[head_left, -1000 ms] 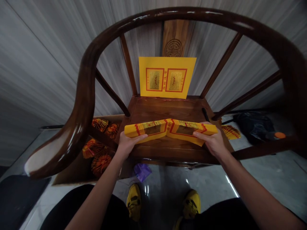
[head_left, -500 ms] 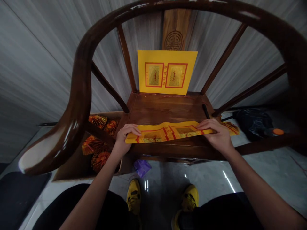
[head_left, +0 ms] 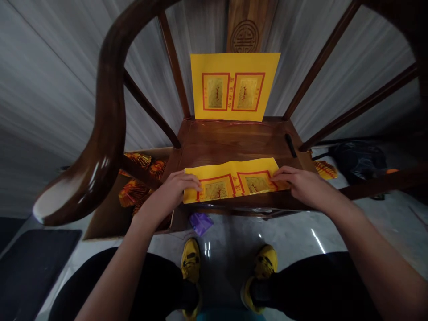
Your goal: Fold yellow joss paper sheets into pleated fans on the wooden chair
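The left hand point(head_left: 175, 189) and right hand point(head_left: 309, 187) lie open and flat on a yellow joss paper sheet point(head_left: 230, 185) on the wooden chair seat point(head_left: 234, 142), lower centre; a second sheet point(head_left: 234, 87) stands upright above.

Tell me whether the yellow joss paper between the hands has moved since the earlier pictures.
Yes: the yellow joss paper has gone down, from bowed and held above the wooden chair seat to lying flat on its front edge.

A dark wooden armchair point(head_left: 107, 120) stands between a box point(head_left: 100, 225) of paper rosettes point(head_left: 133, 194) and a black bag point(head_left: 359, 161).
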A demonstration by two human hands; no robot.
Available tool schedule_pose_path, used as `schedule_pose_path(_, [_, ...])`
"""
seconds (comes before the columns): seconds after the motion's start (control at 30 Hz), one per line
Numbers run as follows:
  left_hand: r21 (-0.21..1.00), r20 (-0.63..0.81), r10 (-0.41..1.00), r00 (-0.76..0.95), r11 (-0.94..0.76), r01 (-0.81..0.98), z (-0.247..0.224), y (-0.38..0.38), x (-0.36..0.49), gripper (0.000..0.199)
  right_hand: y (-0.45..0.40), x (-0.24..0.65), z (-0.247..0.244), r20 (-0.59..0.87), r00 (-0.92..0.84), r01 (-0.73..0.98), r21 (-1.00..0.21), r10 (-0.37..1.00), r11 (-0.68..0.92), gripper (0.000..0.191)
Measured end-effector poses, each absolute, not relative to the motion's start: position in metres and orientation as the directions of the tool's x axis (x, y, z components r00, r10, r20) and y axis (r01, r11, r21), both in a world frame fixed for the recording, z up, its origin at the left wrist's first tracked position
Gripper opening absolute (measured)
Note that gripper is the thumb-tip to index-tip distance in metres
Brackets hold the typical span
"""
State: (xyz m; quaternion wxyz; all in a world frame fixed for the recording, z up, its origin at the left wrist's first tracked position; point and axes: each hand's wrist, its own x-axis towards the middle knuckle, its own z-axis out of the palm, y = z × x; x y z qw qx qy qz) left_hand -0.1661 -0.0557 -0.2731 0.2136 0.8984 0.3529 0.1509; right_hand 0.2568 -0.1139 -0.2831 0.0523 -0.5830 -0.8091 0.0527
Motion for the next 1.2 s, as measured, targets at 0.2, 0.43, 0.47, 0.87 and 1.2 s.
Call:
schedule_pose_path(0.2, [0.222,0.052,0.762,0.646,-0.639,0.736,-0.263,-0.065,-0.117,0.040,-0.113,0.192,-0.270,0.057,-0.102,0.991,0.091,0.993,0.097,0.069])
schedule_pose_path(0.43, [0.290,0.080,0.895,0.438,-0.441,0.849,-0.285,-0.072,-0.069,0.050,-0.109,0.169,-0.282,0.148,-0.033,0.984,0.178,0.989,0.006,0.066])
schedule_pose_path(0.47, [0.322,0.088,0.905,0.415,-0.421,0.848,-0.290,-0.072,-0.066,0.053,-0.110,0.169,-0.285,0.164,-0.043,0.984,0.180,0.986,0.013,0.060])
schedule_pose_path(0.87, [0.325,0.194,0.856,0.480,-0.517,0.791,-0.313,-0.051,-0.049,0.054,-0.110,0.169,-0.294,0.206,-0.104,0.982,0.177,0.973,0.068,0.047])
schedule_pose_path(1.2, [0.315,0.089,0.726,0.682,-0.670,0.672,-0.306,-0.050,-0.053,0.062,-0.113,0.170,-0.300,0.209,-0.166,0.981,0.133,0.964,0.140,0.045])
